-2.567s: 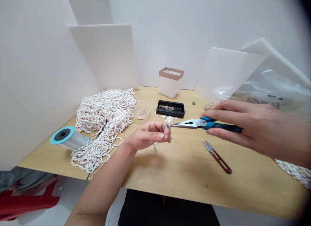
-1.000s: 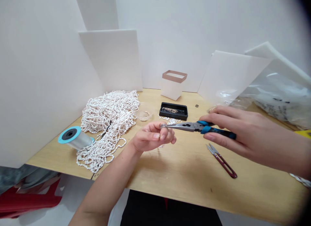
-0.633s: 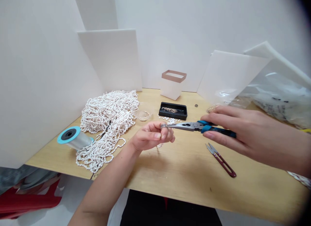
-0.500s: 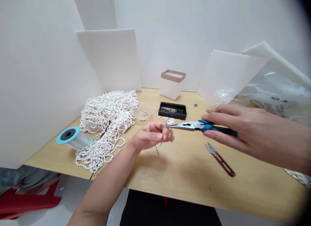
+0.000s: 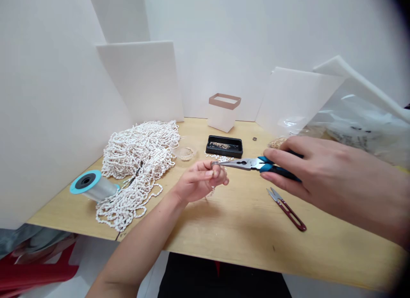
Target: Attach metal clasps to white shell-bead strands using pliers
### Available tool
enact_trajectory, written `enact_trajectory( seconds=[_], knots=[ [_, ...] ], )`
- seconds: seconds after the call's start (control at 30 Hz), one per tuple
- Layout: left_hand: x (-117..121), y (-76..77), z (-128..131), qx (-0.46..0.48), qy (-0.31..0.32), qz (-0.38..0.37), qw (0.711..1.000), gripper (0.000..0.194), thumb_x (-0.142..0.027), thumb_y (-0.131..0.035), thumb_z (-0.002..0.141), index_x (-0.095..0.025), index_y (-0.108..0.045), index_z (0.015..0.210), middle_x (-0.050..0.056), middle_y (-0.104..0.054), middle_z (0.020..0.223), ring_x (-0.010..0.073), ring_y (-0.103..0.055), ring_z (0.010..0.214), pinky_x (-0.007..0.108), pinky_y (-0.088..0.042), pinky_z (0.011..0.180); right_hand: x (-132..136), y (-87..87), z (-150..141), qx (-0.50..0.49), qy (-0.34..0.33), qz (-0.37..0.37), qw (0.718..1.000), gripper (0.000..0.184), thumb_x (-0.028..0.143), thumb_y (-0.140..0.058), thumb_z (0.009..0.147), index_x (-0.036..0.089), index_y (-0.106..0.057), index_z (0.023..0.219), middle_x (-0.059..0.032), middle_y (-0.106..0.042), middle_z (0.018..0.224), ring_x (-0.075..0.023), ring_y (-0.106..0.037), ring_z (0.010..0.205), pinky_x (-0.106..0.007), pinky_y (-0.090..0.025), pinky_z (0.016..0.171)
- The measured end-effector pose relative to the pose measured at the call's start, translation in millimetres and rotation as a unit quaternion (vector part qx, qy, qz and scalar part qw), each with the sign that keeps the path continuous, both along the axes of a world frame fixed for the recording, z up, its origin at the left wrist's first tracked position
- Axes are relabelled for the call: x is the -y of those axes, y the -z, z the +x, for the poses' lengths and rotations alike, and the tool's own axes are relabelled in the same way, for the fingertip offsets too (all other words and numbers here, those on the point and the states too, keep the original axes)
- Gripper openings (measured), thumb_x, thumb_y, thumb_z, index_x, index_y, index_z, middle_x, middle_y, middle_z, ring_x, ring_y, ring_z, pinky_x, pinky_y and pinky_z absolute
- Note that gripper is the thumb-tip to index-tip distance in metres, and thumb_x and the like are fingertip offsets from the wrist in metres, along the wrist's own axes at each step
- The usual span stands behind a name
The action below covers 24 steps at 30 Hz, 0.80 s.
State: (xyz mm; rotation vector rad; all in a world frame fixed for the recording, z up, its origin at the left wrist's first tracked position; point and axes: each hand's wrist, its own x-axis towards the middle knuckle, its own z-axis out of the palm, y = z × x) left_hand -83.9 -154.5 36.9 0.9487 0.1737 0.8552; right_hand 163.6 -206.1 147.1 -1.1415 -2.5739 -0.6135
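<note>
My left hand (image 5: 203,180) is closed in a pinch above the table. A tiny gold-coloured bit shows at its thumb tip, and part of a thin beaded strand (image 5: 210,192) hangs below the fingers. A silvery banded ring (image 5: 215,163) sits on its index finger. My right hand (image 5: 307,169) grips blue-and-black needle-nose pliers (image 5: 245,163), whose tips reach the ring. Whether the jaws hold anything is too small to tell. Red-handled thread snips (image 5: 288,210) lie on the table below the right hand.
A heap of white bead strands (image 5: 137,152) and a spool of clear line (image 5: 96,187) lie left. Beyond my hands are a black tray (image 5: 224,153) of gold beads, a clear round dish (image 5: 184,156) and a bottomless-looking box (image 5: 222,118). Plastic bags (image 5: 346,122) stand right.
Both hands and the pliers keep nearly the same pose, with the tips still at the ring. The pliers' handles look slightly more spread. The whole view has shifted a little.
</note>
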Motion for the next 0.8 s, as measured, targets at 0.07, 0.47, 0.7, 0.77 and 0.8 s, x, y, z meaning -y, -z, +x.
enact_trajectory(
  seconds=[0.07, 0.47, 0.7, 0.77, 0.8],
  knots=[
    [0, 0.2, 1, 0.009, 0.003, -0.022, 1.000, 0.032, -0.036, -0.081, 0.072, -0.017, -0.056, 0.066, -0.004, -0.037, 0.059, 0.0106, -0.036, 0.057, 0.032, -0.039, 0.075, 0, -0.7, -1, 0.074, -0.001, 0.035, 0.997, 0.048, 0.045, -0.035, 0.104, 0.015, -0.071, 0.095, -0.0134, -0.065, 0.085, -0.0250, -0.059, 0.070, -0.039, -0.044, 0.065],
    [2, 0.6, 7, 0.026, 0.013, -0.124, 0.992, 0.038, -0.034, -0.084, 0.070, -0.018, -0.050, 0.066, -0.005, -0.028, 0.061, 0.0094, -0.031, 0.056, 0.030, -0.039, 0.068, 6, 6.2, -4, 0.112, 0.059, 0.058, 0.990, 0.045, 0.049, -0.037, 0.101, 0.019, -0.070, 0.100, -0.0164, -0.065, 0.087, -0.0307, -0.057, 0.077, -0.045, -0.045, 0.069],
    [-1, 1.2, -1, -0.001, 0.027, -0.024, 0.999, 0.040, -0.041, -0.081, 0.070, -0.018, -0.050, 0.062, -0.005, -0.032, 0.057, 0.0103, -0.030, 0.054, 0.032, -0.037, 0.066, 0, 22.5, 6, -0.009, 0.015, -0.002, 1.000, 0.038, 0.045, -0.044, 0.102, 0.016, -0.069, 0.106, -0.0161, -0.067, 0.096, -0.0292, -0.064, 0.082, -0.043, -0.049, 0.071],
    [-1, 0.7, -4, 0.003, 0.044, 0.003, 0.999, 0.035, -0.040, -0.079, 0.074, -0.018, -0.053, 0.063, -0.004, -0.035, 0.056, 0.0106, -0.033, 0.054, 0.032, -0.037, 0.067, -4, 28.4, 9, -0.085, -0.010, -0.052, 0.995, 0.036, 0.045, -0.045, 0.102, 0.018, -0.068, 0.107, -0.0139, -0.068, 0.100, -0.0256, -0.066, 0.081, -0.038, -0.050, 0.068],
    [-1, 0.2, -5, 0.000, 0.043, 0.012, 0.999, 0.033, -0.039, -0.078, 0.075, -0.018, -0.056, 0.064, -0.004, -0.037, 0.057, 0.0108, -0.035, 0.055, 0.032, -0.037, 0.068, -6, 30.7, 11, -0.119, -0.016, -0.084, 0.989, 0.035, 0.046, -0.045, 0.102, 0.019, -0.067, 0.108, -0.0126, -0.069, 0.102, -0.0244, -0.067, 0.082, -0.036, -0.051, 0.067]
  ],
)
